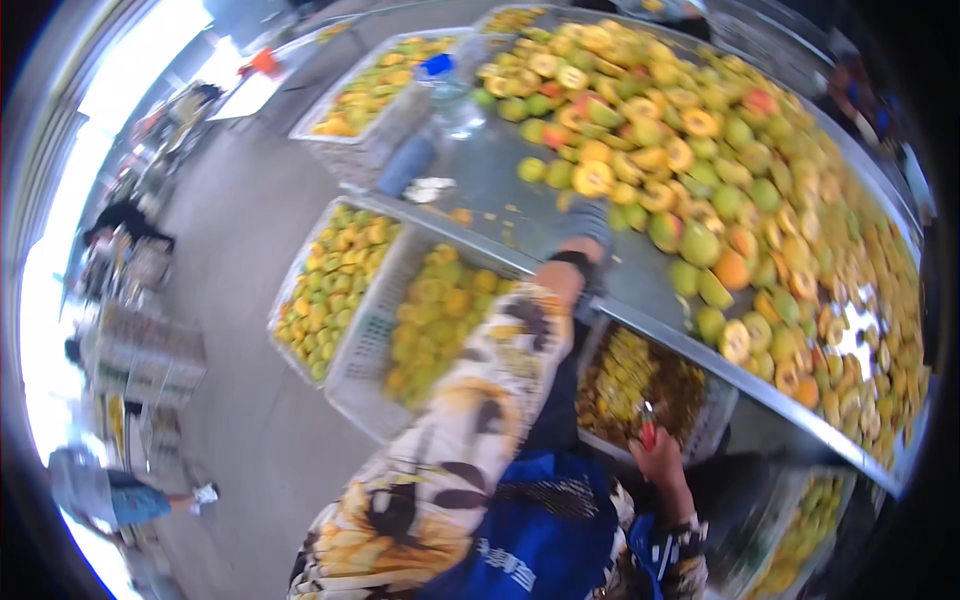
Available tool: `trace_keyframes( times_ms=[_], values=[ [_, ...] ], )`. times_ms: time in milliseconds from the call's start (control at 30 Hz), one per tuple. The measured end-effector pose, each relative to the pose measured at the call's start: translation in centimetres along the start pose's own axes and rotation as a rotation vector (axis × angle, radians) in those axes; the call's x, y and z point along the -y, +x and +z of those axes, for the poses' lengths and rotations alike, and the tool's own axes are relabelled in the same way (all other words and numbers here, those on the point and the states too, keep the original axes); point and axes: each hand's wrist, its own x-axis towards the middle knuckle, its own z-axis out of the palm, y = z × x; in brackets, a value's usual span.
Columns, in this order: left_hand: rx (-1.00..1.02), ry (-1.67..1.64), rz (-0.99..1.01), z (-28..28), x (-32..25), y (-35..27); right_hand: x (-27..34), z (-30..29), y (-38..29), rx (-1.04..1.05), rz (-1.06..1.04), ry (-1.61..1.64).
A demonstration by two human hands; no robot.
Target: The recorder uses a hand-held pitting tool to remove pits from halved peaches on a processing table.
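Observation:
My left hand (587, 219), in a grey glove, reaches over the metal table (487, 180) to the near edge of a big heap of fruit. The fruit looks like peaches or apricots, green to orange, many cut in half. One halved fruit (592, 178) with a hollow centre lies right by the fingertips; blur hides whether the fingers grip anything. Lower down, my bare right hand (660, 457) is closed around a small red-handled tool (647, 424) with a shiny metal tip. Below that tip is a crate (720, 427) holding yellow pieces and brown scraps.
Left of my arm are a fruit-filled crate (330, 300) and a grey perforated crate (360, 367) of fruit. A blue-capped plastic bottle (456, 105) and a blue-grey roll (405, 165) stand at the table's left end. Another fruit crate (795, 540) is lower right. People are around.

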Motion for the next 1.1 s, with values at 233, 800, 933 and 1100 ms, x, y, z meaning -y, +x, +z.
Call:
trace_keyframes(
  times_ms=[233,800,933,1100],
  values=[
    [0.540,-1.931,-0.239,-8.3,-0.5,-8.3,7.9,-3.9,1.3,-0.114,-0.130,0.045],
    [0.994,-1.519,-0.355,-9.1,-5.9,-15.7,11.4,-6.4,0.5,-0.083,-0.199,0.445],
    [1.149,-1.830,-0.409,-9.5,-5.9,-16.7,10.4,-5.5,1.4,-0.100,-0.073,0.824],
    [0.787,-1.874,-0.634,-6.5,-6.2,-18.0,11.1,-4.5,1.4,-0.380,-0.165,0.406]
  ],
)
